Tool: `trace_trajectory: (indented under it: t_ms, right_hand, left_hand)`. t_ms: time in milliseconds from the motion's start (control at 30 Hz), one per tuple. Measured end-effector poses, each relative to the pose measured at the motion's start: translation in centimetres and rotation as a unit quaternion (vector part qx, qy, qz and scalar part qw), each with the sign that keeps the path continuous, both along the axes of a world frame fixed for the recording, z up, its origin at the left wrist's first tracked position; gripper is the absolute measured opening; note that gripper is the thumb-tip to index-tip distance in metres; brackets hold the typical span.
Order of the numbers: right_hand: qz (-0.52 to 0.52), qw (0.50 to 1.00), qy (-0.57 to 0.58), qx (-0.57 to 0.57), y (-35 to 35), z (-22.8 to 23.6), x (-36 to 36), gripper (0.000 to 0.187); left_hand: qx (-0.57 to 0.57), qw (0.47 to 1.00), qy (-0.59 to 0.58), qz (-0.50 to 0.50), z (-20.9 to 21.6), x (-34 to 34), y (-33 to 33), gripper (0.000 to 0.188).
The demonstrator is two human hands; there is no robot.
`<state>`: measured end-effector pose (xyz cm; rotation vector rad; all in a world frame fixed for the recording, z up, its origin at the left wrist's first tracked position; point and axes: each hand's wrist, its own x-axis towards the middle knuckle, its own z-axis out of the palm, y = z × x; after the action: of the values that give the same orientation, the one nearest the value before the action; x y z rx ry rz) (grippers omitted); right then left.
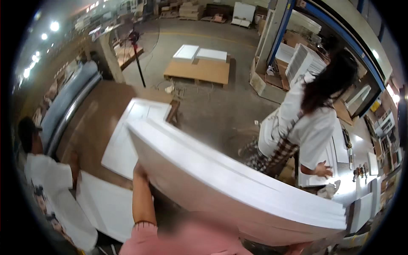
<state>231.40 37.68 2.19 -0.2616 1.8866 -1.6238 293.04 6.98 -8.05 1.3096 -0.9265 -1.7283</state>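
A thick stack of large white panels (221, 182) fills the middle of the view, tilted and raised in front of me. My left hand (139, 172) grips its left edge from below, with the bare forearm rising out of a pink sleeve. The stack hides my right hand; only a bit of pink sleeve (297, 247) shows under its lower right corner.
A brown worktable (95, 123) on the left holds a white door panel (127, 140) and another white panel (106, 206). A person in a white T-shirt (42, 178) stands at its left. Another person in a white shirt (306, 127) works at a bench on the right. A pallet with white boards (199, 70) lies beyond.
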Motion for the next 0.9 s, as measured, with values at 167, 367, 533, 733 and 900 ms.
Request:
trace_trajectory:
  t_ms: [167,367,533,733,900]
  right_hand:
    - [0.058,0.998,-0.018,-0.011,-16.8,-0.4,4.9,0.058]
    - [0.148,0.986,-0.061,-0.035,-35.5,-1.6,9.9,0.056]
    - [0.300,0.927,-0.202,-0.103,-55.4,-7.0,11.0,0.068]
    - [0.429,0.840,-0.317,-0.100,-77.1,-18.6,10.4,0.076]
    - [0.463,0.842,-0.271,-0.065,-96.0,-29.9,5.6,0.077]
  left_hand:
    - [0.008,0.994,-0.037,0.101,2.8,11.9,-5.3,0.069]
    - [0.025,0.984,-0.048,0.169,4.6,15.9,-9.6,0.071]
    - [0.022,0.978,-0.059,0.199,5.9,14.3,-15.3,0.072]
    - [0.019,0.973,-0.089,0.211,7.4,8.1,-28.4,0.073]
    - [0.032,0.970,-0.116,0.209,7.5,-0.7,-43.8,0.074]
